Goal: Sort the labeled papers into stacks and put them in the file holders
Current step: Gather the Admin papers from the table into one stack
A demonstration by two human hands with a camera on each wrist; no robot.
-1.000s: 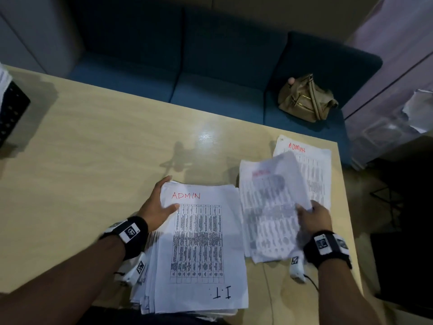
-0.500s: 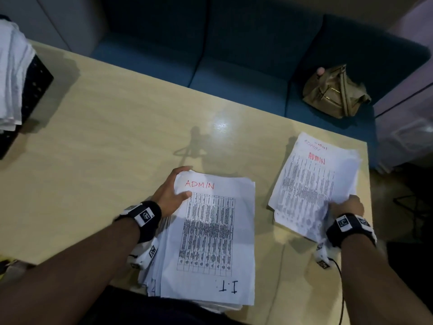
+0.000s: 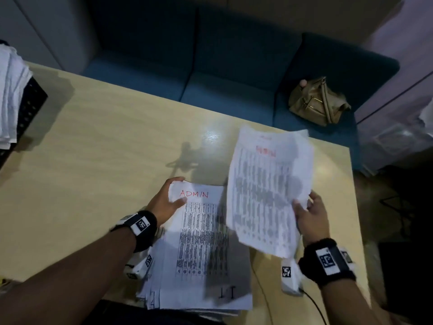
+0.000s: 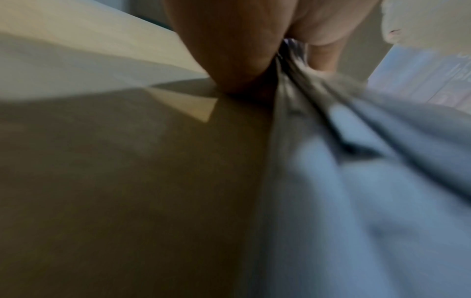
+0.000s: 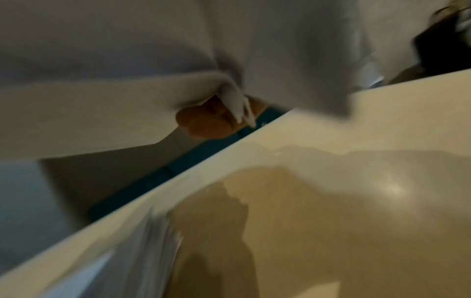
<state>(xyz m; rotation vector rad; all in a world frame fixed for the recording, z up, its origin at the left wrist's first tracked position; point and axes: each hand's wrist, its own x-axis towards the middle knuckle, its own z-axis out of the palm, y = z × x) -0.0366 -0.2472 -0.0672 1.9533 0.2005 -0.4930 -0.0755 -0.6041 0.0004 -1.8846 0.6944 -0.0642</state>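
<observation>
A thick paper stack point(image 3: 203, 249) lies at the table's near edge; its top sheet reads ADMIN in red and I.T at the bottom. My left hand point(image 3: 167, 200) grips the stack's top-left corner, thumb on the top sheet. In the left wrist view the stack's sheets point(image 4: 356, 181) run between thumb and fingers. My right hand point(image 3: 309, 214) pinches the right edge of a thin bundle of ADMIN sheets point(image 3: 269, 191), held tilted above the table and blurred. In the right wrist view the fingers point(image 5: 203, 121) curl under that bundle point(image 5: 127, 60).
A black mesh file holder point(image 3: 30, 106) with white papers point(image 3: 9, 95) in it stands at the table's far left edge. The wooden table point(image 3: 93, 160) ends at a blue sofa point(image 3: 234, 66) bearing a tan bag point(image 3: 318, 102). A cable point(image 3: 314, 303) trails from my right wrist.
My right hand laid a sheet on the ADMIN pile at the right, gripped the pile, and now holds it lifted nearer the main stack. My left hand has stayed on the stack's corner.
</observation>
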